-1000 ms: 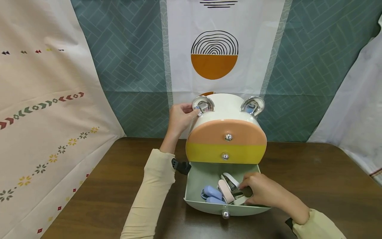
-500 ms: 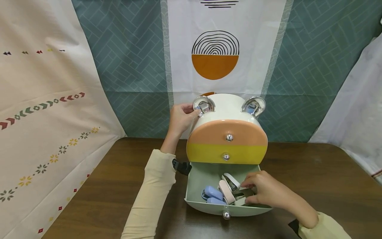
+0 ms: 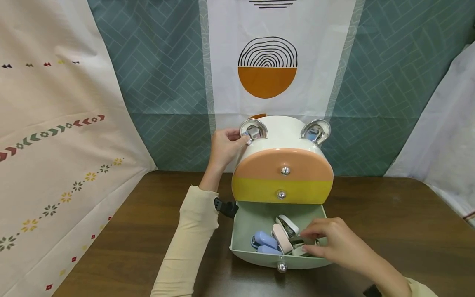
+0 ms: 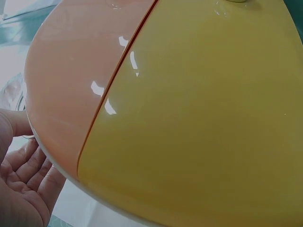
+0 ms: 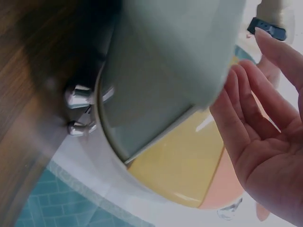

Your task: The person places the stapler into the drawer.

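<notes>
My left hand [image 3: 224,148] holds the silver left ear [image 3: 253,130] of a small animal-shaped drawer chest [image 3: 283,134], thumb in front and fingers behind. Its green bottom drawer [image 3: 256,212] is pulled out. In it lie several mini staplers: a blue stapler [image 3: 265,239], a pink stapler [image 3: 282,238], a white stapler [image 3: 289,225] and a dark stapler [image 3: 297,240], partly behind my fingertips. Over the drawer's right side is my right hand [image 3: 339,243], thumb and fingers apart. From the right wrist, this hand [image 5: 265,127] shows an empty palm beside the green drawer wall [image 5: 165,71].
Above the green drawer, the orange drawer [image 3: 259,165] and yellow drawer [image 3: 256,189] are closed, each with a silver knob. The chest stands on a dark wooden table [image 3: 148,231]. Patterned cloth [image 3: 159,82] hangs behind and at the sides.
My right hand has let go of the dark stapler, which now lies among the others in the drawer, and has drawn back slightly to the right. The left hand has stayed on the ear.
</notes>
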Demonstrator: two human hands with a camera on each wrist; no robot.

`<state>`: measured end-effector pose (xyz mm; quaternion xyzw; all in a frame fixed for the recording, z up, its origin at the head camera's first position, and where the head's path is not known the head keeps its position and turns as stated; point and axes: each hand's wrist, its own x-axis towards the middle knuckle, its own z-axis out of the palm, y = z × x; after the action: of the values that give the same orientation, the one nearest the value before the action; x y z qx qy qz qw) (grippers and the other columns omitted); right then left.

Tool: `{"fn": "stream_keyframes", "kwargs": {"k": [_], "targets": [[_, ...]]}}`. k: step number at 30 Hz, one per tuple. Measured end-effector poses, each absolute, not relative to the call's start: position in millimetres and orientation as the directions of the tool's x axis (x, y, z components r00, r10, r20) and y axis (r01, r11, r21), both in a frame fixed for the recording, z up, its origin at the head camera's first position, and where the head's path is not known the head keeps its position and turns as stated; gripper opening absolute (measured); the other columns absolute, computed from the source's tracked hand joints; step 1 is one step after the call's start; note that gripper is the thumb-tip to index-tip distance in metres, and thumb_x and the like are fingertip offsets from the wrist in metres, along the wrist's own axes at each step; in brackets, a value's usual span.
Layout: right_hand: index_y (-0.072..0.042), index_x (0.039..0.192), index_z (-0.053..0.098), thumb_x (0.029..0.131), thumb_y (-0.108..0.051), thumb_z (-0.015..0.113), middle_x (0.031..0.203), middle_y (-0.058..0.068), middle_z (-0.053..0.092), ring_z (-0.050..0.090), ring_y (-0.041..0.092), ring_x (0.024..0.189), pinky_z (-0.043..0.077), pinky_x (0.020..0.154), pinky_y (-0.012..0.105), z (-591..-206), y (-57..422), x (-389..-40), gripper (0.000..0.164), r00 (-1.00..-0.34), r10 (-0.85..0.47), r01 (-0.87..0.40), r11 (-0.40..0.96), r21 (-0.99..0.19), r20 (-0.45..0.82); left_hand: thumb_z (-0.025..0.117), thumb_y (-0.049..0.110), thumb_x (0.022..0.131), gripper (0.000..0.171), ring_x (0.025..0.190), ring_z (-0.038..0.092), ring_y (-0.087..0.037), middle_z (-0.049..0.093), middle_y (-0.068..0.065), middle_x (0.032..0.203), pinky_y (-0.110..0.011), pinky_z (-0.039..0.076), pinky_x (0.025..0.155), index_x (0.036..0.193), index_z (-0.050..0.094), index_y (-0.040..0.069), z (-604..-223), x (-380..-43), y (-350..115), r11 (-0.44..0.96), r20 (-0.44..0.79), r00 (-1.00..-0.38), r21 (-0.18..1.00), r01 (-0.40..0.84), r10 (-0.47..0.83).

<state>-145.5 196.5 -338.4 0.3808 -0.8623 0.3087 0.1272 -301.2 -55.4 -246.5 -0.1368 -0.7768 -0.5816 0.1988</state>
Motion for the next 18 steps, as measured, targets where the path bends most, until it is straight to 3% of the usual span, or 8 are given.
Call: {"fn": "stream_keyframes", "kwargs": {"k": [5,12,18], "targets": [[-0.013,0.083,0.070,0.065,-0.007,0.079,0.075,-0.013,0.061,0.055,0.000,0.065,0.045,0.058,0.014,-339,189,-131,0.020,-0.639,-0.534,-0.769,0.470,-0.433,0.554,0.068,0.009,0.077,0.025,0.081,0.065,-0.026,0.067,-0.021,0.088,-0.032,0.051,0.071,0.096,0.067,-0.008,-246,-300,-56,0.280,0.468,-0.883,0.850,0.447,-0.011],[-0.010,0.084,0.069,0.070,-0.011,0.077,0.075,-0.005,0.065,0.057,-0.002,0.065,0.045,0.057,0.010,-347,179,-115,0.017,-0.580,-0.529,-0.815,0.376,-0.441,0.620,0.068,0.009,0.078,0.026,0.081,0.065,-0.026,0.067,-0.021,0.088,-0.032,0.051,0.071,0.097,0.067,-0.008,-246,-301,-56,0.288,0.470,-0.882,0.847,0.447,-0.014],[-0.004,0.084,0.069,0.073,-0.014,0.076,0.077,-0.001,0.067,0.055,-0.005,0.065,0.044,0.053,0.010,-360,174,-109,0.017,-0.639,-0.583,-0.763,0.399,-0.508,0.502,0.068,0.009,0.077,0.026,0.081,0.065,-0.027,0.067,-0.021,0.089,-0.032,0.051,0.071,0.097,0.067,-0.008,-246,-300,-56,0.289,0.470,-0.883,0.847,0.446,-0.016]]}}
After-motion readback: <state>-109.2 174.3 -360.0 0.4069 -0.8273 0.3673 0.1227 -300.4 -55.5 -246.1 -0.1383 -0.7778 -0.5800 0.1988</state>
